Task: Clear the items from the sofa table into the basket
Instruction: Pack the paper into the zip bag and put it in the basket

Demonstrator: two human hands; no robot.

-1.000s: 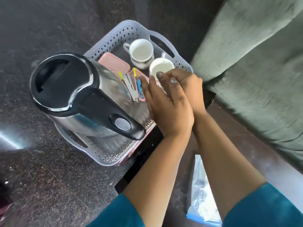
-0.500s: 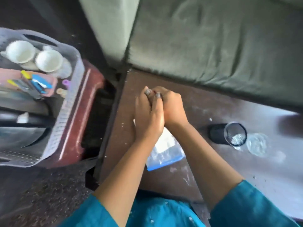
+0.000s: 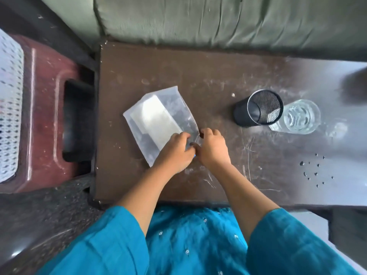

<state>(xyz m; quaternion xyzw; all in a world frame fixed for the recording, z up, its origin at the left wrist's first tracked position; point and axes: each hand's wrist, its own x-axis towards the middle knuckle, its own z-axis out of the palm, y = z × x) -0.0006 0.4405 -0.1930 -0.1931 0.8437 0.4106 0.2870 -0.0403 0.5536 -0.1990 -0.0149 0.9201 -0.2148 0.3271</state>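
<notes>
Head view: left hand (image 3: 174, 150) & right hand (image 3: 213, 148), fingers curled, pinching plastic pouch (image 3: 158, 120) near corner, flat on bench (image 3: 218, 72). Left to clear: pouch, mesh cup (image 3: 258, 110), glass (image 3: 299, 117). Basket (image 3: 10, 108) at far left.

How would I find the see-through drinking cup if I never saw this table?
Start at the dark brown sofa table and go to its right part. Beside the black mesh pen cup, just right of it, stands the clear drinking glass: transparent, not black mesh.
</notes>
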